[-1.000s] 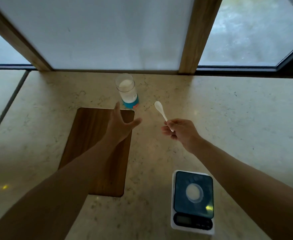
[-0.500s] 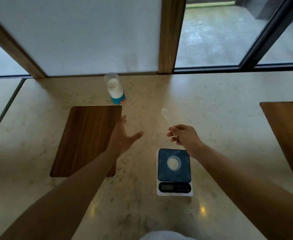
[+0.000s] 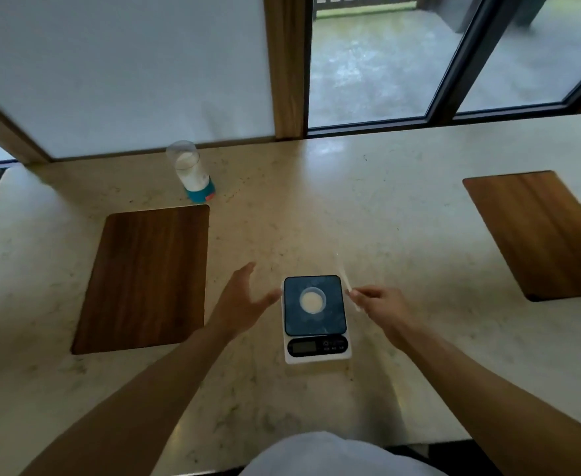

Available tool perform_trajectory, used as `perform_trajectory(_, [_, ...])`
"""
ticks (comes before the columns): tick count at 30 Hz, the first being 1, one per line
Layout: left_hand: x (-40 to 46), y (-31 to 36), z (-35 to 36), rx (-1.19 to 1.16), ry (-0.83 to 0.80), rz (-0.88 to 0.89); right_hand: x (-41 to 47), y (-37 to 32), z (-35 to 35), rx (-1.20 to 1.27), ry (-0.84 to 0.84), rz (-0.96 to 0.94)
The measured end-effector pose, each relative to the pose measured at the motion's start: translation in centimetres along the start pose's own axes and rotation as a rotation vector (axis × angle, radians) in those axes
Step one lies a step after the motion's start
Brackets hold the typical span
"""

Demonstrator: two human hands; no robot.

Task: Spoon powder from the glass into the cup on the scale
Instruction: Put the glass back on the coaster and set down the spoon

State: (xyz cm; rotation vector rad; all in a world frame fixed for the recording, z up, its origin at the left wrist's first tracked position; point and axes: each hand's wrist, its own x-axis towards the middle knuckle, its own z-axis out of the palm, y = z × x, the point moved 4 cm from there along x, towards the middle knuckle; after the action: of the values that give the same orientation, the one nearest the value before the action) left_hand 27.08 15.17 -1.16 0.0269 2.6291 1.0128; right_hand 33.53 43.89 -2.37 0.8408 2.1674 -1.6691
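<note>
A clear glass [image 3: 190, 172] with white powder and a teal base stands at the back left, near the window. A small cup [image 3: 312, 300] holding pale powder sits in the middle of a dark-topped kitchen scale [image 3: 314, 317]. My right hand [image 3: 383, 305] is just right of the scale, pinching a white spoon [image 3: 345, 283] that is blurred by motion. My left hand [image 3: 244, 300] hovers just left of the scale with fingers spread, holding nothing.
A dark wooden board [image 3: 144, 276] lies left of the scale and a second board [image 3: 539, 231] lies at the far right. The marble counter [image 3: 385, 207] ends at a window wall behind and at a front edge near my body.
My view has shifted back and right, so the glass now looks farther away. Both hands have drawn back from the glass and now flank the scale; the spoon is still in my right hand.
</note>
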Motion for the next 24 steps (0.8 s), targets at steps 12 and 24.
perform_trajectory(12, [-2.8, -1.7, 3.6, -0.041, -0.052, -0.016, -2.4, 5.7, -1.0, -0.169, 0.072, 0.053])
perform_trajectory(24, [-3.8, -2.3, 4.8, -0.031, -0.066, -0.043, -2.6, 7.6, -0.6, -0.250, 0.139, 0.037])
